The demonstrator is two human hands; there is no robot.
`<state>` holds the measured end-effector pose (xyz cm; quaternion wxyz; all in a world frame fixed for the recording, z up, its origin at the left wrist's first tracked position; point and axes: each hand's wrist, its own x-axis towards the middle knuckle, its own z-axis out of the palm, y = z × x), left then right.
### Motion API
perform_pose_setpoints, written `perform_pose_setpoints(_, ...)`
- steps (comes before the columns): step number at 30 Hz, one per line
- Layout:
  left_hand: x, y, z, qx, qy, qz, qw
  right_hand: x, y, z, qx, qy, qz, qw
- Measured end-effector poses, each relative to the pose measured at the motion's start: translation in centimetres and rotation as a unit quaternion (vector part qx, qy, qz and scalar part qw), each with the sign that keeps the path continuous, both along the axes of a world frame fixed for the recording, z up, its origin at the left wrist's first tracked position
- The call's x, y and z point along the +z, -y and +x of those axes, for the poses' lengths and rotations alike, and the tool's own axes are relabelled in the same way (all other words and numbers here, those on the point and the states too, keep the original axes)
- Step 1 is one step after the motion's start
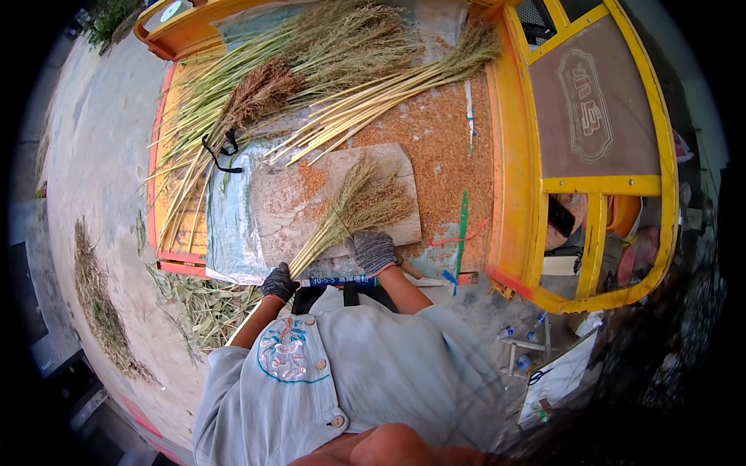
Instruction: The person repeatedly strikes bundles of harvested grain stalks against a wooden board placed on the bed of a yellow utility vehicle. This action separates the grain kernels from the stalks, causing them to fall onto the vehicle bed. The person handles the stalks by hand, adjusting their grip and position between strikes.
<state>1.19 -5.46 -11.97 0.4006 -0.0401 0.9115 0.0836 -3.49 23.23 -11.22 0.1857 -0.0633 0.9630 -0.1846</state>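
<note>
A bundle of seeded stalks, like broom sorghum (364,203), lies slantwise over a worn wooden board (289,203) strewn with reddish seeds. My left hand (278,284), in a dark grey knit glove, is closed round the bundle's bare stalk ends at the near edge of the board. Beside the seed heads, at the near right of the board, my right hand (374,252) wears a matching glove. Its fingers are curled shut; a thin dark edge shows by them, but what they hold is mostly hidden.
The board rests on a pale sack (229,221) in a yellow cart bed. Piled stalks (326,50) and a separate bundle (388,93) lie beyond. Loose seeds (447,144) cover the right side, beside a yellow metal frame (594,185). Scissors (538,377) lie on a low surface, lower right.
</note>
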Motion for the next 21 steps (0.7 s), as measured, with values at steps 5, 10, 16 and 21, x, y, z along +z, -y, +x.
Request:
perform_pose_setpoints(5, -2.7, 0.5, 0.8, -0.011, 0.062, 0.099, 0.993, -1.2, 1.3, 0.8, 0.04, 0.177, 0.024, 0.983)
perform_pose_setpoints(10, -4.6, -1.2, 2.2, 0.249, 0.355, 0.437, 0.788, -3.8, -0.8, 3.1, 0.014, 0.133, 0.001, 0.991)
perform_pose_setpoints(16, -3.2, -3.5, 0.7, 0.199, 0.124, 0.301, 0.924, -2.3, -1.4, 2.9, 0.022, 0.105, -0.016, 0.994)
perform_pose_setpoints(21, -1.3, -3.5, -0.4, 0.036, -0.05, 0.055, 0.997, 1.6, 1.3, 2.4, 0.073, -0.019, -0.05, 0.996)
